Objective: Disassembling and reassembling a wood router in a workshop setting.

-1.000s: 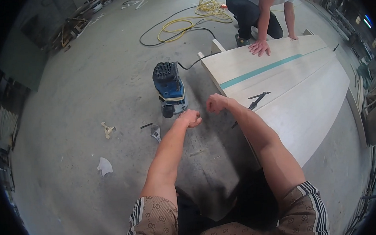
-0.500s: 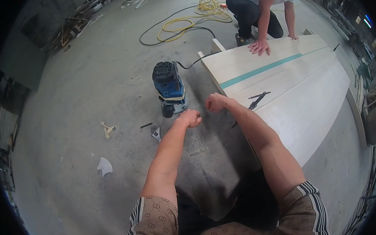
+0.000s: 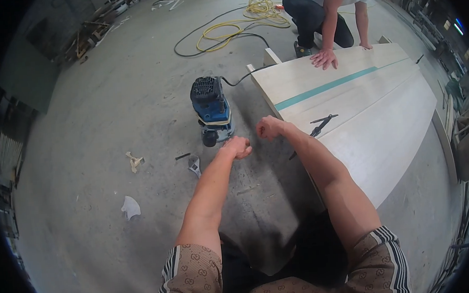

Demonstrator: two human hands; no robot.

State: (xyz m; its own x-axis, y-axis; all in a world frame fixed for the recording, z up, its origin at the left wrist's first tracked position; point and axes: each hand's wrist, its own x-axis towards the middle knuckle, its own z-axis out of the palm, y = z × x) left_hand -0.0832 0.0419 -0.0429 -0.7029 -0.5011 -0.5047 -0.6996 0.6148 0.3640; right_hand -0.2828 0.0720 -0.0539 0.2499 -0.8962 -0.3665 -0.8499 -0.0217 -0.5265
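Observation:
My left hand (image 3: 237, 147) is closed, its fingers curled beside the base of a blue and black router (image 3: 214, 111) that stands on the concrete floor. Just to the right, my right hand (image 3: 269, 127) is closed too, near the end of a large pale wooden panel (image 3: 392, 122) with a green stripe. What the fingers hold, if anything, is hidden. An adjustable wrench (image 3: 194, 165) lies by my left forearm, with a small dark rod (image 3: 182, 156) beside it. A black compass-like tool (image 3: 323, 125) rests on the panel next to my right forearm.
Across the panel, a co-worker kneels with a hand (image 3: 324, 59) flat on it. A black cord runs from the router past the panel's corner. Coiled yellow cable (image 3: 262, 10) lies at the back. Crumpled tape (image 3: 135, 162) and a white scrap (image 3: 130, 207) are on the floor at left.

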